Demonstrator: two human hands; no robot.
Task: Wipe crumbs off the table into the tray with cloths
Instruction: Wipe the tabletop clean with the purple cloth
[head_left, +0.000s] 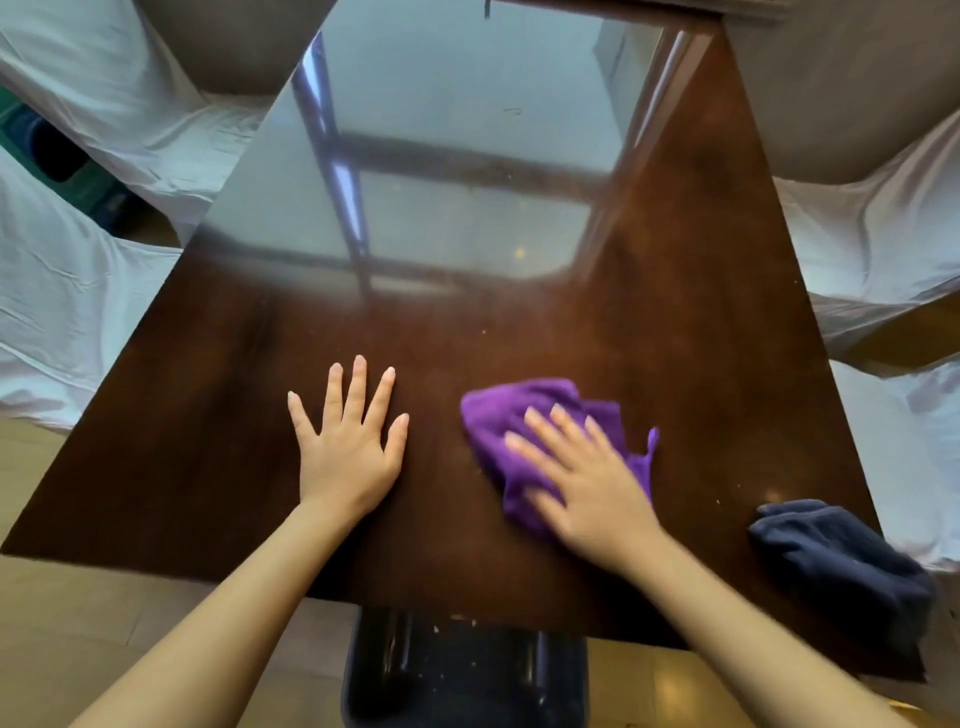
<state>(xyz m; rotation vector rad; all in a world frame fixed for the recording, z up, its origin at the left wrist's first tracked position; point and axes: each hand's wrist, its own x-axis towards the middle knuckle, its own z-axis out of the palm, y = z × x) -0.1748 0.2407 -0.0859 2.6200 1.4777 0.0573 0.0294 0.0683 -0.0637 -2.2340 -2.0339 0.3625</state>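
Note:
A dark brown glossy table (208, 441) fills the view. My right hand (582, 478) lies flat, fingers spread, pressing on a crumpled purple cloth (498, 415) on the tabletop right of centre. My left hand (348, 441) rests flat on the bare wood to its left, fingers spread, holding nothing. A few pale crumbs (519, 253) dot the surface farther back. Below the near table edge sits a dark tray (467, 675) with pale specks in it. A dark blue cloth (841, 566) lies bunched at the near right corner.
Chairs draped in white covers (883, 249) stand along the right side, and more white-covered chairs (78, 270) along the left. The table's far half reflects a window. Light wooden floor (104, 623) shows below the near edge.

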